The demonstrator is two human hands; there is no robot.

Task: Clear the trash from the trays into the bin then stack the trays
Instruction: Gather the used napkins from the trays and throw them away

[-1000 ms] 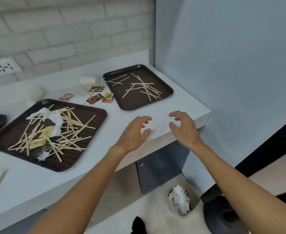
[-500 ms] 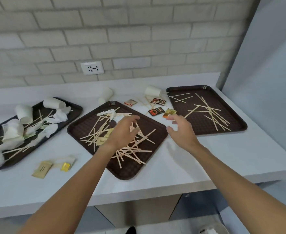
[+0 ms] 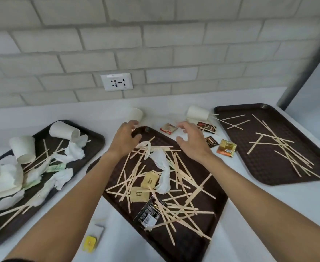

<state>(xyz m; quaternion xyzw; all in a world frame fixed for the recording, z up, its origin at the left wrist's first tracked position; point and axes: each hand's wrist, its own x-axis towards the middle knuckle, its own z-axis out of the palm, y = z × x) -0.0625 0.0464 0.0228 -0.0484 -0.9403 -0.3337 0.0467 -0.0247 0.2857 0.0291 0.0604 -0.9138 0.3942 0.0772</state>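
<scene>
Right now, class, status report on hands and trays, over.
Both hands open: left hand, right hand. Middle tray uncleared. Sticks, napkin in the way.

- We see dark brown trays with a grid texture.
- We see pale wooden stirrers, white cups, a yellow packet.
- Grey brick wall.

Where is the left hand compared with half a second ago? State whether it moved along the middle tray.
Yes. The left hand moved from over the middle tray's stick pile toward the far corner by the wall.
</scene>
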